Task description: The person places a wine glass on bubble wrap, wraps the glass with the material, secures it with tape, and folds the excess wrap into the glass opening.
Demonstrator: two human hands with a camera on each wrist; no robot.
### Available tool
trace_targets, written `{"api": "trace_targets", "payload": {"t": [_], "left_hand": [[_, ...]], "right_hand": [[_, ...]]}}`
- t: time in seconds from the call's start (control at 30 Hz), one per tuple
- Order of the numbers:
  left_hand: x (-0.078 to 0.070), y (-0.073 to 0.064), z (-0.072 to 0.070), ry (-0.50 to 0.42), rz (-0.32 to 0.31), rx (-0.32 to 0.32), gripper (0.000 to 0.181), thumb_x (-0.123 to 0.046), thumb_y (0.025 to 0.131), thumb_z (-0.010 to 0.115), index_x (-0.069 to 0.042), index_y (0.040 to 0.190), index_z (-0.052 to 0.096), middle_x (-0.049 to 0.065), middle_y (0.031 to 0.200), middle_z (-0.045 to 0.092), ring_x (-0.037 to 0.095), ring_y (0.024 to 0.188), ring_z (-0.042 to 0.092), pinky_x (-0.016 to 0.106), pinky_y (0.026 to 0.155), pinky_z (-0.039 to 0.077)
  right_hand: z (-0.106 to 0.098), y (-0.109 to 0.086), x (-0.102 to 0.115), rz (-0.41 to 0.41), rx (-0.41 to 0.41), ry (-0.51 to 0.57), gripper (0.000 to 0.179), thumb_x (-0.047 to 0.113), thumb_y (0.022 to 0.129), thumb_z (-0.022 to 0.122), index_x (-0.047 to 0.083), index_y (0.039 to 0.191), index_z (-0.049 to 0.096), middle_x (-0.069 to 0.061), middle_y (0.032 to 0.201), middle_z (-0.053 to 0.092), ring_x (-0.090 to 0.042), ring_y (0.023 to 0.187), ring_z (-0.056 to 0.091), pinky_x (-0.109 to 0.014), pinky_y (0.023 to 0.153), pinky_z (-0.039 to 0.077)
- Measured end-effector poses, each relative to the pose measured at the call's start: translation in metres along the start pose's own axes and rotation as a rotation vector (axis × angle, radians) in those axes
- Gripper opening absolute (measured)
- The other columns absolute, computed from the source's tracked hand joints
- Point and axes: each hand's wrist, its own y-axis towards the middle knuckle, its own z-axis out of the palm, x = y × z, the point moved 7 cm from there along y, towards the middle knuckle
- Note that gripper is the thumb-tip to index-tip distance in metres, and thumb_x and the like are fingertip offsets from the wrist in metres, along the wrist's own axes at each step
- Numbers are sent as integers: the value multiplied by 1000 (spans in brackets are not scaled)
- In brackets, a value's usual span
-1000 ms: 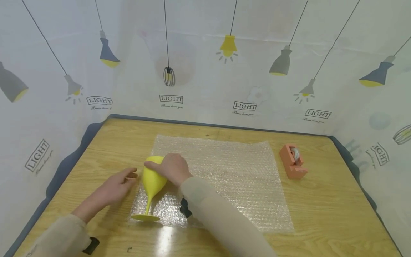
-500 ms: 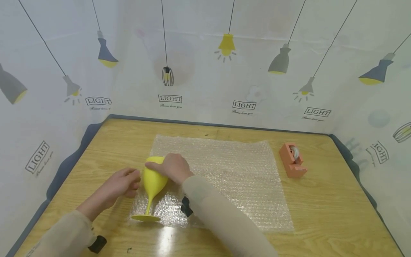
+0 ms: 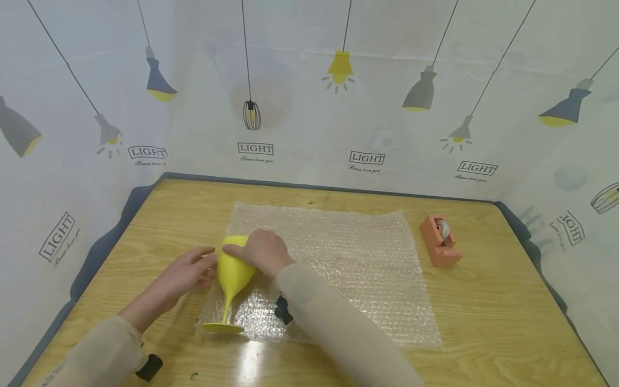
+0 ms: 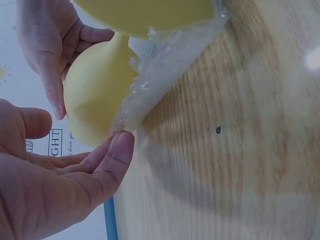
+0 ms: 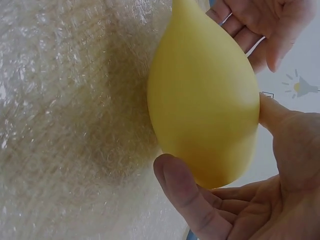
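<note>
A yellow goblet (image 3: 235, 274) lies on its side along the left edge of a sheet of bubble wrap (image 3: 358, 269), its round foot towards the person. My right hand (image 3: 265, 251) grips the bowl near the rim; in the right wrist view its thumb and fingers curl round the bowl (image 5: 205, 95). Left of the goblet is my left hand (image 3: 186, 271). In the left wrist view, its fingertips (image 4: 121, 145) touch the edge of the bubble wrap (image 4: 155, 75) beside the bowl, while the thumb (image 4: 36, 122) stands apart from it.
An orange tape dispenser (image 3: 441, 242) with a roll of clear tape stands right of the wrap on the wooden table (image 3: 503, 301). White curtains (image 3: 309, 107) printed with lamps enclose the back and sides.
My left hand has moved right and slightly away from the person, up to the wrap's left edge. The goblet and right hand have shifted slightly right.
</note>
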Motion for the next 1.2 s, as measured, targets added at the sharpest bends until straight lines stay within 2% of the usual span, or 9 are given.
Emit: {"api": "trace_targets", "payload": {"t": [0.27, 0.47, 0.7, 0.87, 1.03, 1.2], "left_hand": [[-11, -2, 2, 136, 65, -22, 62, -28, 113, 39, 12, 158, 21, 33, 137, 57, 42, 119, 63, 53, 99, 55], [-22, -7, 6, 265, 144, -54, 58, -22, 112, 41, 10, 157, 24, 33, 133, 61, 44, 116, 65, 56, 96, 56], [-33, -12, 13, 397, 242, -89, 55, -17, 110, 44, 9, 156, 29, 32, 136, 60, 49, 122, 60, 63, 99, 52], [-40, -13, 18, 421, 322, -122, 53, -5, 104, 51, 10, 153, 34, 28, 131, 65, 46, 116, 65, 59, 95, 56], [-43, -11, 19, 439, 357, -151, 59, 1, 97, 62, 9, 151, 39, 25, 126, 68, 40, 107, 70, 54, 90, 59], [-45, -10, 18, 437, 371, -175, 67, -3, 92, 74, 7, 150, 43, 21, 122, 71, 39, 103, 70, 54, 89, 59]], "right_hand": [[-8, -1, -3, -43, -3, -9, 58, 69, 89, 66, 11, 81, 61, -1, 76, 60, -14, 62, 51, -24, 53, 45], [-18, -6, -9, -56, -1, 25, 54, 63, 89, 71, 10, 83, 62, -2, 78, 61, -14, 64, 52, -24, 56, 47], [-26, -10, -14, -81, -10, 20, 48, 54, 91, 74, 8, 89, 61, -2, 79, 59, -14, 66, 51, -25, 59, 47], [-30, -12, -21, -86, -6, 27, 42, 47, 93, 75, 7, 92, 63, -3, 78, 59, -15, 65, 52, -25, 60, 49], [-31, -12, -30, -79, 19, 81, 39, 42, 94, 75, 5, 96, 63, -4, 80, 60, -16, 65, 55, -26, 58, 51], [-31, -11, -38, -71, 62, 122, 37, 39, 95, 75, 6, 83, 62, -4, 70, 61, -19, 61, 60, -25, 52, 49]]}}
